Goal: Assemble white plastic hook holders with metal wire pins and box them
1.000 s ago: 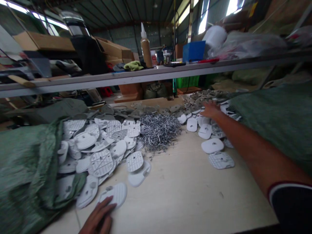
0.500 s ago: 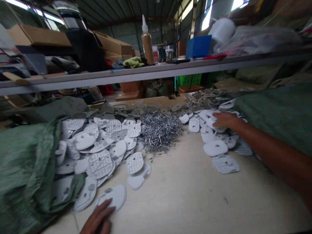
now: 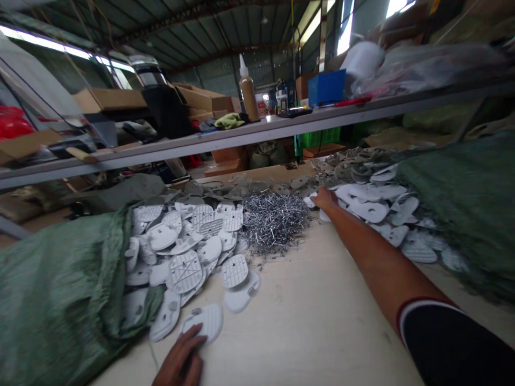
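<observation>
The left hand (image 3: 181,355) lies with loosely extended fingers on a ribbed white plate (image 3: 213,320), not closed round it. The right hand (image 3: 325,199) reaches to white pieces beside the heap of metal pins (image 3: 276,224) (whether it grips one, I cannot tell). Loose plates (image 3: 185,271) spill from the left sack (image 3: 64,284) across the counter (image 3: 309,321); others (image 3: 372,212) lie at right. Much handling seems left; no finished stack is evident.
</observation>
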Demonstrator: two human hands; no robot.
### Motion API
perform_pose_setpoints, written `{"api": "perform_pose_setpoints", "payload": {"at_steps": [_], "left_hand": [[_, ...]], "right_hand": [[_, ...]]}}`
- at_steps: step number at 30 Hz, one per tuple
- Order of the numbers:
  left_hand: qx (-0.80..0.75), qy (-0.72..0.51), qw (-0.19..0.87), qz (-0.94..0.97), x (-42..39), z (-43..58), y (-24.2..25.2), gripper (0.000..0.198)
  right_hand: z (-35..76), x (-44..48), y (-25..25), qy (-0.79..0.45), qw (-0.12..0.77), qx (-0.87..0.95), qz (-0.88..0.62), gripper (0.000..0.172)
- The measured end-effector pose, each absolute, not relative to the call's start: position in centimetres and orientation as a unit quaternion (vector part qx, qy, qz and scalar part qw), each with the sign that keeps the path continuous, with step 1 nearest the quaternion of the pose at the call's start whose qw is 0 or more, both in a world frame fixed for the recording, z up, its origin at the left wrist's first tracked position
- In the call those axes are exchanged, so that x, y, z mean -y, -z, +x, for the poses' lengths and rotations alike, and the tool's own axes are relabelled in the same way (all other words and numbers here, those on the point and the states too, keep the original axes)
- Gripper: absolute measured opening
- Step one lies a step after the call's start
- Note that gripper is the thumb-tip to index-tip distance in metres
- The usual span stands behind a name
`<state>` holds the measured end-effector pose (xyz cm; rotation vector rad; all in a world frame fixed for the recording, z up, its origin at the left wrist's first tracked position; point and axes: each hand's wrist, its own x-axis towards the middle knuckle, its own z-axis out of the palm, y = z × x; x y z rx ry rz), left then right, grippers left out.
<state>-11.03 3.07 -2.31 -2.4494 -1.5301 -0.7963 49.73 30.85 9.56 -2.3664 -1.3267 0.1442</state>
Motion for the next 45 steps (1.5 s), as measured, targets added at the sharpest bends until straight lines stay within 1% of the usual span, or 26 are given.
{"api": "perform_pose_setpoints", "payload": {"at_steps": [6, 13, 21, 25, 28, 34, 38, 45], "left_hand": [[0.528, 0.266, 0.070, -0.804, -2.6, -10.7, 2.5, 0.032], [0.535, 0.270, 0.033, -0.800, -2.5, -11.2, 3.5, 0.032], [0.541, 0.296, 0.009, -0.787, -2.3, -10.5, 3.2, 0.033], [0.549, 0.298, -0.008, -0.781, -2.1, -10.3, 3.1, 0.034], [0.556, 0.300, -0.024, -0.775, -2.0, -10.2, 3.1, 0.034], [0.552, 0.317, -0.054, -0.769, -1.9, -10.0, 2.9, 0.031], [0.539, 0.331, -0.077, -0.771, -2.0, -9.8, 2.5, 0.029], [0.538, 0.349, -0.103, -0.761, -1.9, -9.6, 2.0, 0.027]], "right_hand": [[50.7, -30.4, -6.7, -0.061, 0.270, 0.441, -0.854, 0.050], [54.2, -26.0, -7.0, -0.053, 0.292, 0.429, -0.853, 0.048], [53.5, -20.2, -6.3, -0.102, 0.324, 0.431, -0.836, 0.041], [53.1, -19.3, -6.8, -0.082, 0.370, 0.417, -0.826, 0.035], [52.5, -19.8, -7.2, -0.082, 0.419, 0.403, -0.809, 0.034], [50.4, -20.0, -7.2, -0.141, 0.496, 0.394, -0.761, 0.033], [49.3, -18.1, -6.7, -0.177, 0.540, 0.352, -0.744, 0.034], [46.2, -13.0, -4.6, -0.176, 0.614, 0.300, -0.708, 0.047]]}}
